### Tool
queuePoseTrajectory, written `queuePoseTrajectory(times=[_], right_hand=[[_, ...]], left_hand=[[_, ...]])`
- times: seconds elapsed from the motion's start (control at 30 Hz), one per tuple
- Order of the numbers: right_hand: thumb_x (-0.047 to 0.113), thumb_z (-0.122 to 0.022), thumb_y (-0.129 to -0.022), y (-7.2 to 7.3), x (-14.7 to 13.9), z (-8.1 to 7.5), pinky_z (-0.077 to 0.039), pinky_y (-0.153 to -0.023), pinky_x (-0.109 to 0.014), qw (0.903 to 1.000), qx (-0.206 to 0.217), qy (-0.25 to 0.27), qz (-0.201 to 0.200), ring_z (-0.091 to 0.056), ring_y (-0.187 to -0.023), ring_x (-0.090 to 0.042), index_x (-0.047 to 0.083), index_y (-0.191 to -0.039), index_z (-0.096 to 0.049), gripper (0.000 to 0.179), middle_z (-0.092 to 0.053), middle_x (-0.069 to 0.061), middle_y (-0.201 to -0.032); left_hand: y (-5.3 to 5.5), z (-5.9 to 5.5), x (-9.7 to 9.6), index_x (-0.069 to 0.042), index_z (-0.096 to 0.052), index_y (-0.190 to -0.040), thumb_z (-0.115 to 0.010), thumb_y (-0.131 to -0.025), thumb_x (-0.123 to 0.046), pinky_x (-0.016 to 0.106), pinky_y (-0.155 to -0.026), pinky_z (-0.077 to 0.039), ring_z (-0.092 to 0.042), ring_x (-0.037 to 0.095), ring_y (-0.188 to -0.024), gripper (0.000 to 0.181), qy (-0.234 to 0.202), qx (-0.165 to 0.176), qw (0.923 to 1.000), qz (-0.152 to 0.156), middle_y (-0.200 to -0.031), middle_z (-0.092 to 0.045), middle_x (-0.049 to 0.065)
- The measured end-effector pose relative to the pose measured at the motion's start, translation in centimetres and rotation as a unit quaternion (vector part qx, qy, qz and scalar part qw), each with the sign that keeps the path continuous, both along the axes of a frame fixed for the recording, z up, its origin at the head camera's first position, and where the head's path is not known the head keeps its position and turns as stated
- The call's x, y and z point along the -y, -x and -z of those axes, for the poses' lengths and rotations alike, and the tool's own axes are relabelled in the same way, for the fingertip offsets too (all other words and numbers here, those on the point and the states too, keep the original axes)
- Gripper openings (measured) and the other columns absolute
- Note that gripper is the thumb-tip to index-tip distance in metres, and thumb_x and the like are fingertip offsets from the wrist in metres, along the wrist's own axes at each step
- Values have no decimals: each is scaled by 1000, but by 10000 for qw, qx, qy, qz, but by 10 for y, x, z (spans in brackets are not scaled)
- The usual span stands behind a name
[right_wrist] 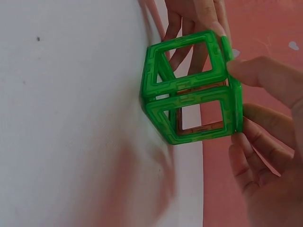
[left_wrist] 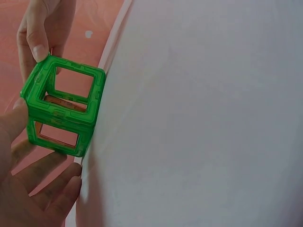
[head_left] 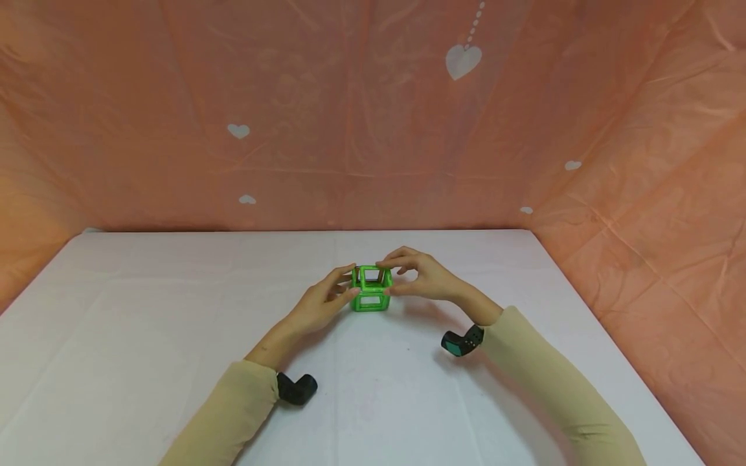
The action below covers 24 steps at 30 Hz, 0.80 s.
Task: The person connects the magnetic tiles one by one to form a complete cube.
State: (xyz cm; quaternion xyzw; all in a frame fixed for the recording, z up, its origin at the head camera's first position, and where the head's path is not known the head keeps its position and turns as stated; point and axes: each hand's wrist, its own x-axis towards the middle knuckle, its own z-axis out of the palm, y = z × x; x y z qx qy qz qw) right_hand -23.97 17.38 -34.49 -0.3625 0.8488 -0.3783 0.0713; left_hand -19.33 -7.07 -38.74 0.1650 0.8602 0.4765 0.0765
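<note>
A small box-like frame of translucent green magnetic tiles (head_left: 371, 289), with open square windows, stands on the white table between two hands. Brownish tile edges (left_wrist: 66, 103) show on its far side. My left hand (head_left: 320, 304) holds its left side, thumb at the near corner and fingers behind. From the right, my right hand (head_left: 428, 277) pinches it, thumb against the near part and fingers over the upper edge. In the right wrist view the right thumb (right_wrist: 255, 75) and fingertips touch a green tile seen edge-on. The farther fingertips are partly hidden.
A white cloth covers the table (head_left: 175, 310). Behind it and to the right hangs an orange-pink curtain (head_left: 350, 129) with pale hearts. Black devices sit at the left wrist (head_left: 297, 389) and right wrist (head_left: 462, 341), close above the table.
</note>
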Motion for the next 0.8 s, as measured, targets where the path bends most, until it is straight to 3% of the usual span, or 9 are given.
queuePoseTrajectory(times=[0.67, 0.8], right_hand=[[16, -74, -83, -5, 2, 2, -50, -92, -43, 9994, -299, -13, 156, -56, -115, -28, 3, -123, -65, 43, -61, -10, -125], [17, -67, -89, -6, 4, 7, -53, -89, -39, 9978, -134, 360, 537, -58, -113, -28, -1, -121, -64, 36, -62, -13, -122]], left_hand=[[-2, -1, -2, -18, -30, -150, -51, -100, -32, 54, -102, -41, -53, 40, -123, 57, 54, 26, 10000, -24, -138, -52, 20], [-1, -1, -3, -17, -29, -151, -52, -99, -31, 51, -103, -41, -52, 38, -124, 58, 28, 70, 10000, -42, -141, -49, 20]])
